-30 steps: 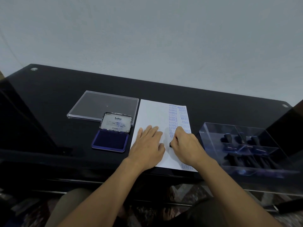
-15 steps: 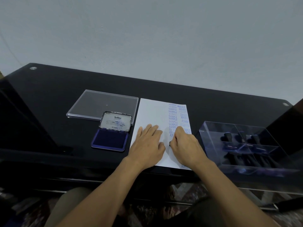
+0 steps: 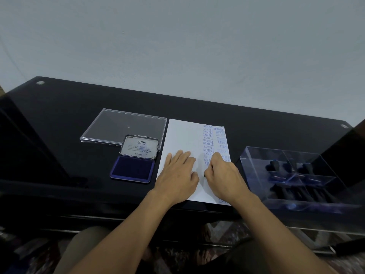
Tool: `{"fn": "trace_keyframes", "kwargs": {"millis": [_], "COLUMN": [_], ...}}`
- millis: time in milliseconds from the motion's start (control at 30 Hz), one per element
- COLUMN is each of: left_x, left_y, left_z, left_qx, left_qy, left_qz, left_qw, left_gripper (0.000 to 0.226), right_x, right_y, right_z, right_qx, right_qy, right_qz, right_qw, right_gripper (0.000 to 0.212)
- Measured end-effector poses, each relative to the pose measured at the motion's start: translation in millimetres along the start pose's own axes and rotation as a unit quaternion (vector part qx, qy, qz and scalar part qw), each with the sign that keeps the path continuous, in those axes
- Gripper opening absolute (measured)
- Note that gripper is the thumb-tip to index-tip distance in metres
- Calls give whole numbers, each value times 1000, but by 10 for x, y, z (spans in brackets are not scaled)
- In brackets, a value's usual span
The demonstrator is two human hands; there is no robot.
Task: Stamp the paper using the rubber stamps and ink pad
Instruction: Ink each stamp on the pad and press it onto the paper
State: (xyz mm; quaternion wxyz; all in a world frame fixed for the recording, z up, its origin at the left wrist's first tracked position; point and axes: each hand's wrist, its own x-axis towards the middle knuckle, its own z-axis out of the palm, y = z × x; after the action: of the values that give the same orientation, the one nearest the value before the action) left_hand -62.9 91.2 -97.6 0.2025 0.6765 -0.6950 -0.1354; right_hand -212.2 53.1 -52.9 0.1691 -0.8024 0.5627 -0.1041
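Paper (image 3: 183, 139), white, flat on the glossy black bench (image 3: 59, 107), near edge close to the bench's front edge. Down its right part, columns of blue stamped words (image 3: 208, 139): SAMPLE many times over, with FRAGILE, AMENDED and AIR MAIL beside them; one more print at the near right corner, partly covered by the wrist.

Left hand (image 3: 177, 175) palm down on the lower middle of the sheet, fingers straight and close together, pressing it flat. Right hand (image 3: 223, 175) just beside it, fingers curled downward around a small dark thing, probably a rubber stamp (image 3: 204, 175), only its tip showing by the thumb, set against the paper below the AIR prints.

Ink pad (image 3: 134, 169) open just left of the sheet, dark blue cushion toward the person, hinged lid (image 3: 141, 147) tipped back with the Artline label showing. Behind it, a clear flat cover (image 3: 122, 125) lying on the bench, right edge close to the paper. Right of the sheet, a clear divided tray (image 3: 254, 171) with several dark-handled stamps (image 3: 274, 166) in its compartments. Pale wall (image 3: 177, 46) behind.
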Motion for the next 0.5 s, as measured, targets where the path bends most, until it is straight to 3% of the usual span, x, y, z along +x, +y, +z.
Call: {"fn": "trace_keyframes", "kwargs": {"millis": [500], "left_x": [-1], "left_y": [-2], "left_z": [-9], "left_qx": [3], "left_qy": [-3], "left_qz": [2], "left_qw": [1000], "left_gripper": [49], "right_x": [-17], "right_y": [-28], "right_z": [-1], "right_qx": [-13], "right_qy": [7], "right_qz": [4], "right_qw": [1000], "right_gripper": [22]}}
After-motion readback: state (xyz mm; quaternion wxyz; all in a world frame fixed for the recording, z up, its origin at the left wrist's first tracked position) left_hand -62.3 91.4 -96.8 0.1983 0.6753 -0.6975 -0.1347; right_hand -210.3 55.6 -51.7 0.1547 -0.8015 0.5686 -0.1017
